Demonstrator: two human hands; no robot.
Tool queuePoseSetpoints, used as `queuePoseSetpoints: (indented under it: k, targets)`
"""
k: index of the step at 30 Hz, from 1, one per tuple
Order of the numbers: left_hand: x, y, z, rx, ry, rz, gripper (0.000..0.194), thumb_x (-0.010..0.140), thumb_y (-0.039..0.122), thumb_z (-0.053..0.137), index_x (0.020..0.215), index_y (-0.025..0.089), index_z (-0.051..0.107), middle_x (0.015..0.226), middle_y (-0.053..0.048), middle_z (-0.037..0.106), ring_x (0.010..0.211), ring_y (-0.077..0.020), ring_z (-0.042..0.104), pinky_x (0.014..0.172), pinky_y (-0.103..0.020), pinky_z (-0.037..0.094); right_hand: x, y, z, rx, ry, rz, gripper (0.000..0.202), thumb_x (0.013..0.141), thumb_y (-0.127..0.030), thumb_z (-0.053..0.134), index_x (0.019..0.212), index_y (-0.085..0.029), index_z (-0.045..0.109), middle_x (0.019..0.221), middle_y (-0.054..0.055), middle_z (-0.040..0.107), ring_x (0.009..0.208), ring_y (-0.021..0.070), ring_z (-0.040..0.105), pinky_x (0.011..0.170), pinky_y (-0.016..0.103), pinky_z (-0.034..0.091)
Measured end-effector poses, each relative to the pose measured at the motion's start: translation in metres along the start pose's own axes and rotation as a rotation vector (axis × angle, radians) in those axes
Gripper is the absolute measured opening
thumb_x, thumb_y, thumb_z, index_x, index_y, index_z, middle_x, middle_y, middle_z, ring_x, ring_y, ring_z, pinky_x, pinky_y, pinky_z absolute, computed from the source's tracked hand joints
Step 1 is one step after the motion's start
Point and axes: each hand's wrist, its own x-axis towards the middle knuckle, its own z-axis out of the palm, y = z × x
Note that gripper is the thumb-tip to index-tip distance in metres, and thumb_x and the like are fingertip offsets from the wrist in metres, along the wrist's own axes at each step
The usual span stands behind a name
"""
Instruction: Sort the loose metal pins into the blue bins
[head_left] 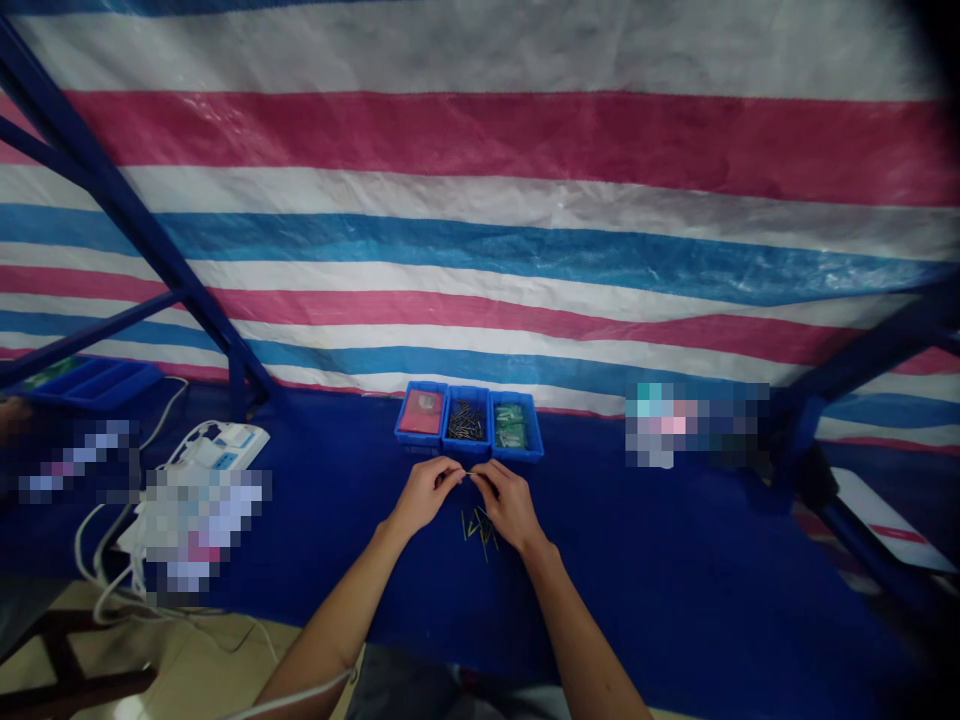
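Observation:
My left hand (pixel 427 492) and my right hand (pixel 510 502) meet over the blue table, just in front of three small bins. Fingertips of both hands pinch a thin yellowish pin (pixel 469 474), one hand at each end. Below them, several similar loose pins (pixel 480 530) lie scattered on the table. The left bin (pixel 418 438) holds a pink-red item, the middle bin (pixel 466 446) holds many dark, thin metal pieces, and the right bin (pixel 517 454) holds green and whitish pieces.
A white power strip (pixel 244 446) with white cables lies at the left on the blue table (pixel 330 500). Behind it sits a blue divided tray (pixel 112 384). Blue metal frame bars (pixel 161 255) stand before a striped sheet (pixel 525 140). A person's hand (pixel 13 412) shows at the far left.

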Motion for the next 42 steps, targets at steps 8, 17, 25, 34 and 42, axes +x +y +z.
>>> queuePoseSetpoints:
  k: [8,17,25,34,42]
  targets:
    - [0.000,0.002,-0.001,-0.004,0.007,0.019,0.025,0.098,0.033,0.055,0.087,0.016,0.070,0.079,-0.003,0.070,0.070,-0.0144,0.060,0.067,-0.024,0.042,0.000,0.000,0.000,-0.046,-0.041,0.011,0.027,0.105,-0.032,0.041,0.096,-0.023,0.064,0.090,0.004,0.068,0.078,0.0177,0.065,0.071,0.026,0.045]
    - [0.000,0.003,-0.001,-0.015,-0.008,0.024,0.024,0.098,0.032,0.055,0.087,0.015,0.070,0.079,-0.004,0.070,0.071,-0.0151,0.061,0.069,-0.024,0.043,-0.002,0.007,0.006,-0.182,-0.063,0.017,0.037,0.106,-0.035,0.036,0.076,-0.022,0.054,0.067,-0.001,0.059,0.059,0.0140,0.055,0.059,0.025,0.034]
    - [0.000,0.003,-0.001,-0.009,-0.010,0.022,0.025,0.098,0.034,0.055,0.087,0.016,0.069,0.080,-0.004,0.070,0.070,-0.0151,0.060,0.067,-0.025,0.042,-0.002,0.009,0.005,-0.167,-0.049,0.024,0.043,0.106,-0.037,0.036,0.069,-0.021,0.051,0.059,-0.002,0.053,0.052,0.0131,0.050,0.055,0.026,0.030]
    - [0.000,0.004,-0.001,-0.005,-0.015,0.003,0.026,0.096,0.036,0.056,0.086,0.016,0.069,0.077,-0.003,0.069,0.068,-0.0145,0.058,0.065,-0.025,0.041,-0.001,0.006,0.004,0.037,0.048,0.016,0.029,0.103,-0.033,0.045,0.089,-0.022,0.067,0.083,0.005,0.068,0.076,0.0190,0.064,0.071,0.029,0.047]
    - [0.000,0.003,0.000,-0.016,0.004,-0.017,0.026,0.095,0.038,0.057,0.087,0.016,0.070,0.078,-0.004,0.069,0.070,-0.0154,0.060,0.065,-0.025,0.043,0.000,0.005,0.004,0.070,0.113,0.008,0.024,0.101,-0.028,0.048,0.097,-0.024,0.072,0.093,0.007,0.068,0.085,0.0205,0.065,0.080,0.032,0.052]
